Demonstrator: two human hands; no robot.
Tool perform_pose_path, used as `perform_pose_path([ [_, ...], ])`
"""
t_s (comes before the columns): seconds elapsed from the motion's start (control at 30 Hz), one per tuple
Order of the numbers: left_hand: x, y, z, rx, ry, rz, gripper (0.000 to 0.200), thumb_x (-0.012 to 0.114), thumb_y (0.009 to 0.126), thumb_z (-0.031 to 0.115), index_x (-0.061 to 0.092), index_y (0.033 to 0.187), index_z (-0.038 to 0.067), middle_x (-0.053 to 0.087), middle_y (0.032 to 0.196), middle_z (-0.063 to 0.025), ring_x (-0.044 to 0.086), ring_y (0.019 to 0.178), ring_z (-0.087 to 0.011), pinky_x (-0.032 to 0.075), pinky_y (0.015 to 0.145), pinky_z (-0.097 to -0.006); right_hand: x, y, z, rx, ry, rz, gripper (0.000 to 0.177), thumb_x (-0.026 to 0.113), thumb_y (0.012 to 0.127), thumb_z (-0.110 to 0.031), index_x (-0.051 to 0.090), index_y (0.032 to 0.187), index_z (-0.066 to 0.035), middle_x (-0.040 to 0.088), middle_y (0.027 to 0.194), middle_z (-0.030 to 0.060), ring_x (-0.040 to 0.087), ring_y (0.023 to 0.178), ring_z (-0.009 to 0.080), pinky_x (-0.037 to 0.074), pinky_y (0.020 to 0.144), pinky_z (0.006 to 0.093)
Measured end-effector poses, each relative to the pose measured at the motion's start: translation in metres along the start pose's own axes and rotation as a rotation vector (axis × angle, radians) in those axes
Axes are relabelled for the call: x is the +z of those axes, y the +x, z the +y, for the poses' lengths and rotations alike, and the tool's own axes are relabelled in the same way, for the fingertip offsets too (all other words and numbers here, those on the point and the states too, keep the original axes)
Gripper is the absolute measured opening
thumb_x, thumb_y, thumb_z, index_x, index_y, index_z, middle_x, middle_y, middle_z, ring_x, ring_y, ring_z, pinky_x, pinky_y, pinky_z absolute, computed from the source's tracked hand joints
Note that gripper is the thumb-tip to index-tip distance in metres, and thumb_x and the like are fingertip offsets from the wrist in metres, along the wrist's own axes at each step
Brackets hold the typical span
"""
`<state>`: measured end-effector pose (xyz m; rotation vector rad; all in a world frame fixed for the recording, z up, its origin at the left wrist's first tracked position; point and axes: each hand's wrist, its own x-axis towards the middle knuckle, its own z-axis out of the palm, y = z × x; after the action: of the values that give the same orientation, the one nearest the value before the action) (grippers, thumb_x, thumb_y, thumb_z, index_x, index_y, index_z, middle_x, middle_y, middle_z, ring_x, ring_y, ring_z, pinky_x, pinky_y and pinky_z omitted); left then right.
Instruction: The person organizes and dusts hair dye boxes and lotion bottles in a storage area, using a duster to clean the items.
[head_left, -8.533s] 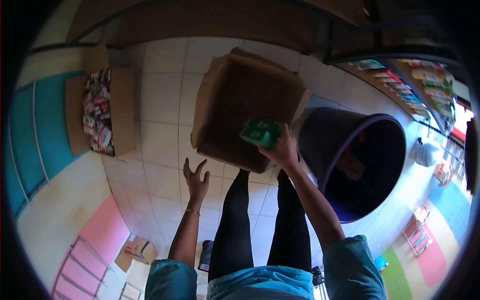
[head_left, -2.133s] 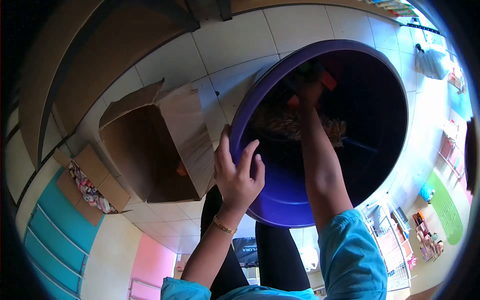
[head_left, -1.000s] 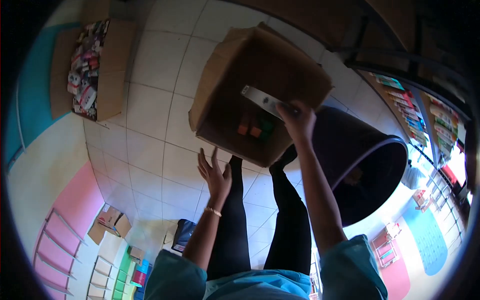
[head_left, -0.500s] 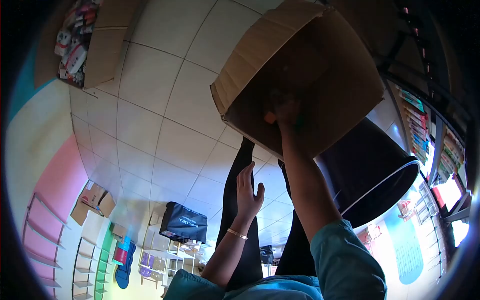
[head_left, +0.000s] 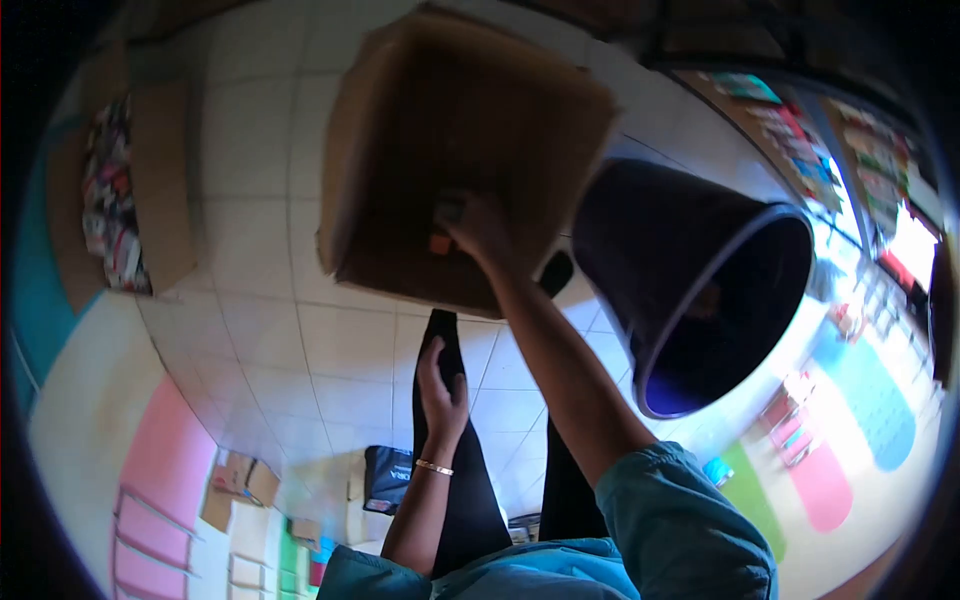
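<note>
My right hand (head_left: pixel 478 228) reaches inside an open cardboard box (head_left: pixel 350 120). Its fingers are closed around a small dark and orange object (head_left: pixel 440 240), whose kind is too dim and blurred to name. Lower in the view, my left hand (head_left: pixel 442 395) is held in front of my leg, fingers stretched out and holding nothing. To the right of the box is a dark purple bin (head_left: pixel 660 215), its round mouth turned toward the lower right. Something small shows dimly inside the bin.
Another cardboard box (head_left: pixel 165 190), filled with mixed packets, is at the upper left on the tiled floor (head_left: pixel 250 150). Shelves with colourful goods (head_left: pixel 800 140) line the right side. A black bag (head_left: pixel 388 478) and a smaller carton (head_left: pixel 240 480) lie toward the lower left.
The view has turned, so the box appears further left and the bin's mouth shows more fully. My right hand is still in the box, now more visible with the dark and orange object.
</note>
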<state>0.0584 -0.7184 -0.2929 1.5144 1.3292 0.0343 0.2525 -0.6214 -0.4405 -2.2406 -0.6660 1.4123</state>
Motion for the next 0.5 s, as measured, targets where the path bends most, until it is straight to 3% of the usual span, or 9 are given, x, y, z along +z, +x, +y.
perform_pose_path([
  [0.07,0.000,0.002,0.017,0.025,0.022,0.003,0.054,0.048,0.074,-0.003,0.032,0.126,0.001,0.040,0.125,-0.0176,0.040,0.116,-0.0309,0.034,0.097,-0.0399,-0.030,-0.031,-0.017,-0.123,-0.034,0.144,0.043,0.065,0.075,-0.029,0.053,0.113,-0.012,0.061,0.088,0.0121,0.060,0.084,0.0201,0.048,0.077,0.0349],
  [0.1,0.000,0.004,0.025,0.074,0.061,0.004,0.052,0.048,0.075,-0.001,0.032,0.125,0.001,0.041,0.124,-0.0180,0.040,0.116,-0.0317,0.034,0.097,-0.0411,-0.045,-0.044,-0.019,-0.243,-0.130,0.334,0.042,0.064,0.077,-0.024,0.052,0.114,-0.011,0.061,0.089,0.0103,0.060,0.082,0.0178,0.047,0.078,0.0337],
  [0.2,0.010,0.009,0.047,0.244,0.127,0.034,0.046,0.047,0.083,0.010,0.033,0.126,0.003,0.039,0.127,-0.0159,0.038,0.118,-0.0283,0.035,0.094,-0.0422,-0.161,-0.126,-0.054,-0.273,0.646,0.135,0.025,0.061,0.075,-0.007,0.058,0.100,-0.002,0.059,0.099,0.0134,0.058,0.093,0.0205,0.046,0.078,0.0314],
  [0.27,0.023,0.018,0.084,0.303,0.130,-0.017,0.047,0.048,0.086,0.019,0.032,0.126,0.002,0.038,0.127,-0.0155,0.037,0.118,-0.0284,0.032,0.096,-0.0426,-0.216,-0.165,-0.011,-0.445,0.479,0.327,0.031,0.061,0.074,-0.003,0.055,0.104,-0.001,0.059,0.098,0.0104,0.059,0.087,0.0174,0.045,0.077,0.0277],
  [0.4,0.089,0.042,0.160,0.452,0.006,-0.172,0.055,0.054,0.083,0.021,0.030,0.128,0.001,0.036,0.128,-0.0167,0.034,0.120,-0.0287,0.027,0.100,-0.0414,-0.298,-0.202,0.100,-0.013,0.735,0.797,0.045,0.061,0.072,-0.003,0.048,0.115,-0.002,0.058,0.099,0.0106,0.056,0.088,0.0171,0.045,0.078,0.0281],
  [0.5,0.157,0.069,0.227,0.605,0.014,-0.248,0.059,0.058,0.081,0.024,0.031,0.129,0.003,0.035,0.129,-0.0189,0.033,0.121,-0.0321,0.029,0.099,-0.0427,-0.327,-0.180,0.217,0.134,0.396,0.904,0.064,0.071,0.064,-0.013,0.042,0.120,-0.003,0.055,0.105,0.0114,0.055,0.095,0.0210,0.045,0.080,0.0299],
])
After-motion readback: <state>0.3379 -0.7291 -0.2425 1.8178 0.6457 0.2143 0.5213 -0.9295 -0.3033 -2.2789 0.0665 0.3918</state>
